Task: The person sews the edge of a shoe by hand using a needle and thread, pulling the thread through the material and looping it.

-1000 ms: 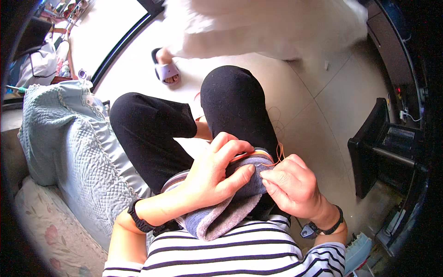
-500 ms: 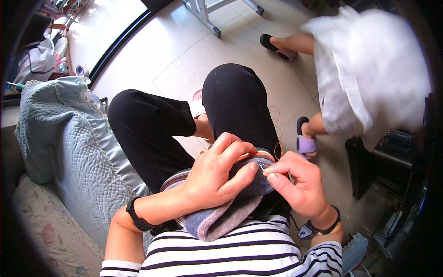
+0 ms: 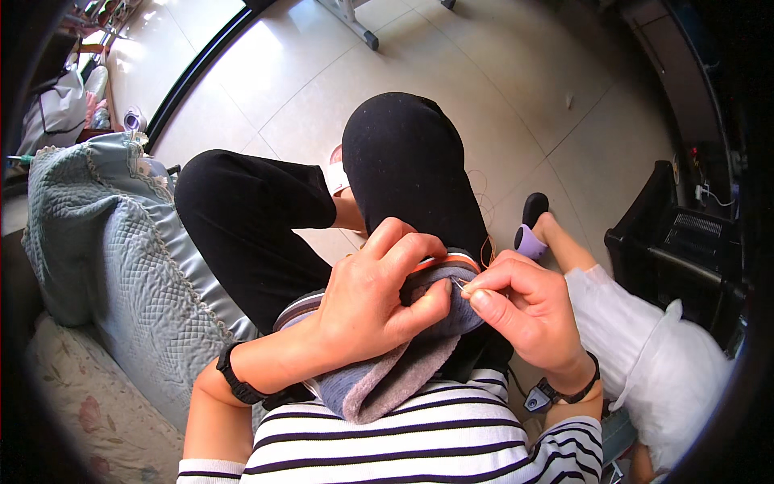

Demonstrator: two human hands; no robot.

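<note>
Across my lap lies a thick grey-blue cloth piece (image 3: 367, 387) with a fuzzy pinkish-grey inner side and orange, white and brown stripes along its edge. My left hand (image 3: 375, 294) grips it from above, thumb and fingers bent around the folded edge. Between the thumb and forefinger of my right hand (image 3: 524, 300) is a thin needle (image 3: 460, 284), its tip at the cloth beside my left thumb. A fine orange thread (image 3: 487, 248) loops up from near my right fingers. The underside of the cloth is hidden.
To my left, a pale blue quilted cover (image 3: 153, 266) drapes over a seat beside a floral cushion (image 3: 97, 395). A person in a white garment (image 3: 645, 355) and purple slippers is close on my right. Black furniture (image 3: 669, 242) stands behind them; a table leg (image 3: 355, 24) is ahead.
The person in white has moved from the far right to beside my right arm. My hands stay at nearly the same spot on the cloth, the needle still pinched.
</note>
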